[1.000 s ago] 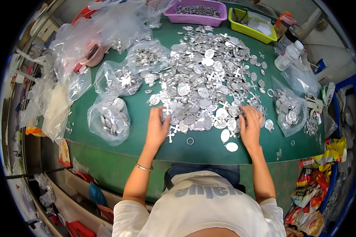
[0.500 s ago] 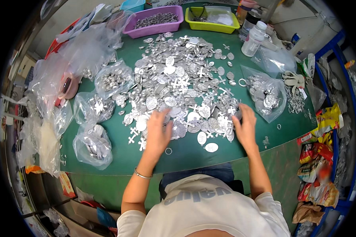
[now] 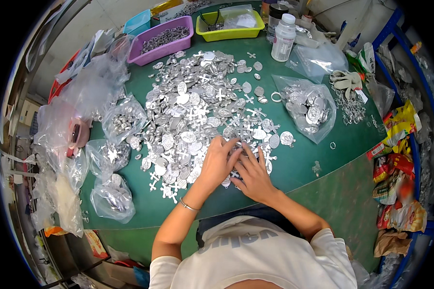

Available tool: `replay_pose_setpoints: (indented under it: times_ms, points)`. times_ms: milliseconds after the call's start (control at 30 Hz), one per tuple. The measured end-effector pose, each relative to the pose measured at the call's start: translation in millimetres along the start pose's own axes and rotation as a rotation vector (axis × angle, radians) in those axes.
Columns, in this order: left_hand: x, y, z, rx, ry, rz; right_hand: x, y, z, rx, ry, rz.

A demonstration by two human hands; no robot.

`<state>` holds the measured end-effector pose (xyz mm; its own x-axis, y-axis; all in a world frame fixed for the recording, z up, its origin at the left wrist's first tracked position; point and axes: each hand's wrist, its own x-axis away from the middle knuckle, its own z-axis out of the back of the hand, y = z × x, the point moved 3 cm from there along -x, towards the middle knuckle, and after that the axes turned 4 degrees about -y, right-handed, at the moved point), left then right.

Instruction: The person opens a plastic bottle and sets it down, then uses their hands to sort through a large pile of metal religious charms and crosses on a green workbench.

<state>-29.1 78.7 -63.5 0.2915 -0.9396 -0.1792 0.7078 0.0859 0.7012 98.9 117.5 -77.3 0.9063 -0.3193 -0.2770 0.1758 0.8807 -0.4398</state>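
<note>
- My left hand (image 3: 218, 161) lies flat, fingers spread, on the near edge of the heap of silver medals and crosses (image 3: 205, 113); my right hand (image 3: 254, 174) is beside it, touching it, fingers splayed on the same pieces.
- Can't tell if either hand pinches a piece underneath.
- The heap covers the middle of the green table (image 3: 318, 149).
- Purple tub (image 3: 165, 39) holds small dark metal bits; yellow tub (image 3: 231, 23) holds clear plastic and something dark; blue tub (image 3: 139, 21) is cut off, contents not visible.
- Clear bag at right (image 3: 306, 107) holds medals; three bags at left (image 3: 113, 161) hold silver pieces.
- Two bottles (image 3: 282, 31) behind the heap.
- Pieces in the heap too many to count.
</note>
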Motion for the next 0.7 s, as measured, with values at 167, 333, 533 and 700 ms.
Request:
replay_pose_setpoints:
  times_ms: [167, 333, 533, 700]
  points:
    - [7, -9, 5, -0.183, -0.02, -0.026, 2, -13, -4, -0.11, -0.08, 0.182]
    - [17, -10, 13, -0.288, -0.033, 0.02, 0, -27, -17, -0.251, -0.101, 0.414]
    - [27, -9, 16, -0.149, 0.044, 0.044, -1, 22, 22, -0.458, 0.315, -0.022]
    - [37, -33, 9, 1.14, 0.102, 0.553, -32, 47, 43, -0.2, 0.194, -0.124]
